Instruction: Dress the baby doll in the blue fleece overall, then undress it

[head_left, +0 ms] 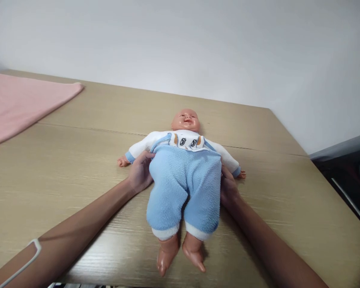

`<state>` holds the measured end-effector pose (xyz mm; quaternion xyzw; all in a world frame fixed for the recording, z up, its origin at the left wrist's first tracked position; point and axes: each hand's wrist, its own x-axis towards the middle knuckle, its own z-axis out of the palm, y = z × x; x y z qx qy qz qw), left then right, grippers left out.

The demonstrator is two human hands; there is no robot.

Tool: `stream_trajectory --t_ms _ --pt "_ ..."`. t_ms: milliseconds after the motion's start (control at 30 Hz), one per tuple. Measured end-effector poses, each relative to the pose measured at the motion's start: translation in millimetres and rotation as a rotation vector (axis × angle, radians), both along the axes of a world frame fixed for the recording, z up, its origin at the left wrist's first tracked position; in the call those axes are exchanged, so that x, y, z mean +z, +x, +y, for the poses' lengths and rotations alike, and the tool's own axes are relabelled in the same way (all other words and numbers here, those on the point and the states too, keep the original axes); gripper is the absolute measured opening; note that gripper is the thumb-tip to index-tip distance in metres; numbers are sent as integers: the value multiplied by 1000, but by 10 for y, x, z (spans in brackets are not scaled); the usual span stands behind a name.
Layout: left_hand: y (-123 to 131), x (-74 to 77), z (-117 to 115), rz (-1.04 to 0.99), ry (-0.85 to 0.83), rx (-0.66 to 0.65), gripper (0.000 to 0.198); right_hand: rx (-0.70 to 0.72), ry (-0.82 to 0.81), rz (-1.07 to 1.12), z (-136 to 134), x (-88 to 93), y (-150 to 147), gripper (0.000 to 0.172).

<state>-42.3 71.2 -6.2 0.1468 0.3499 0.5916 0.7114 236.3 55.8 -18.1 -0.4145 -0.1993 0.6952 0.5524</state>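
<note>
A baby doll (186, 121) lies on its back, head away from me and bare feet toward me. It wears a white long-sleeved top (150, 140) with blue cuffs. Over that are fuzzy light-blue overalls (174, 172) with white leg cuffs, straps and a bib with two printed eyes. My left hand (141, 173) grips the side of the overalls at the waist, its thumb on the cloth. At the opposite side of the waist, my right hand (228, 185) holds the overalls too; its fingers are partly hidden by the cloth.
The doll rests on a light wooden table (102, 108) with a seam across it. A pink cloth (24, 100) lies at the far left. Behind the table stands a white wall (180, 48). A dark object (348, 172) is beyond the right edge.
</note>
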Motion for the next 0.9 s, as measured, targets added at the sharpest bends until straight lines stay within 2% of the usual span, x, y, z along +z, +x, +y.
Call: stream_trajectory --t_ms 100,167,333,467,633,767,900 --pt "-5 8 -15 33 65 15 7 -45 -31 -11 -9 49 -24 11" --pt "-9 19 -15 55 151 19 15 -49 -37 -15 -9 86 -24 11" --pt "-22 3 33 186 261 8 26 36 -5 21 16 165 12 32" --pt "-38 -43 63 245 313 -15 30 52 32 7 24 201 17 32" --pt "-45 -52 62 312 340 39 34 42 112 -115 6 216 -36 26" --pt "-33 -64 90 284 313 11 18 10 266 -236 29 145 -46 22" --pt "-39 -91 113 278 329 14 15 -36 344 -572 30 50 13 27"
